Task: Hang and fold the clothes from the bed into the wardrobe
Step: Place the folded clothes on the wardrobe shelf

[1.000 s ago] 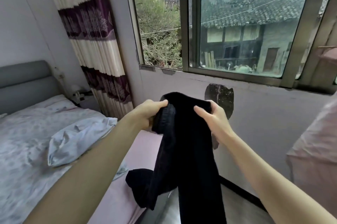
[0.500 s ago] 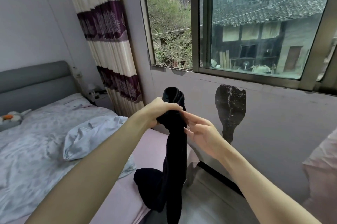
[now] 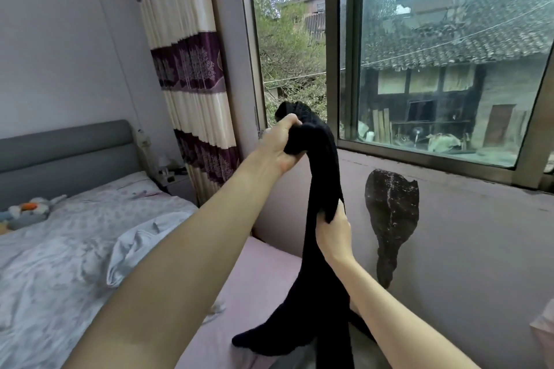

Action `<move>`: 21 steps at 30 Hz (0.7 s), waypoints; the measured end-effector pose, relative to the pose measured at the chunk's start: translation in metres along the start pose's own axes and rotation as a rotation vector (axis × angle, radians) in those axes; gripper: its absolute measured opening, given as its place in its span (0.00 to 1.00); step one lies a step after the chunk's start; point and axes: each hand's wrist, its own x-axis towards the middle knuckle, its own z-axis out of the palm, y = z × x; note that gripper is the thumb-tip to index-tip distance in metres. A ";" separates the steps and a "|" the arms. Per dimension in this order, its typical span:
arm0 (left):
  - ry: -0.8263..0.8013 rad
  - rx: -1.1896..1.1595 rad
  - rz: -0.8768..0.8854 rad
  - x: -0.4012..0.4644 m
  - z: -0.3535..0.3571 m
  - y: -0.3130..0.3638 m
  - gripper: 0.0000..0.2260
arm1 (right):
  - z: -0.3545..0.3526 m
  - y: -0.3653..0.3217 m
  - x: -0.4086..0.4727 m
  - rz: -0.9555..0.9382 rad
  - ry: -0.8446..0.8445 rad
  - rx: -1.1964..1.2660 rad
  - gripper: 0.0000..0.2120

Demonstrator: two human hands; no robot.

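The left hand (image 3: 280,143) grasps the top of a black garment (image 3: 322,176) raised before the window (image 3: 443,68). The right hand (image 3: 332,232) grips it lower down; its tail trails onto the bed (image 3: 263,272) below the window.

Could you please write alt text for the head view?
Two bare hands hold up black trousers before a window: the left hand grips the top, the right hand pinches them lower. A bed lies left.
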 end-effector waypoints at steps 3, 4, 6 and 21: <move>0.024 -0.005 0.134 -0.001 -0.034 0.047 0.06 | 0.011 -0.035 0.034 -0.084 0.001 -0.026 0.23; 0.049 -0.008 0.174 -0.002 -0.055 0.064 0.07 | 0.023 -0.048 0.043 -0.113 -0.010 -0.043 0.23; 0.083 0.007 0.209 -0.005 -0.093 0.084 0.07 | 0.041 -0.067 0.053 -0.146 -0.035 -0.106 0.23; 0.642 0.193 0.101 -0.132 -0.575 0.140 0.13 | 0.413 -0.016 -0.133 -0.346 -0.792 -0.543 0.09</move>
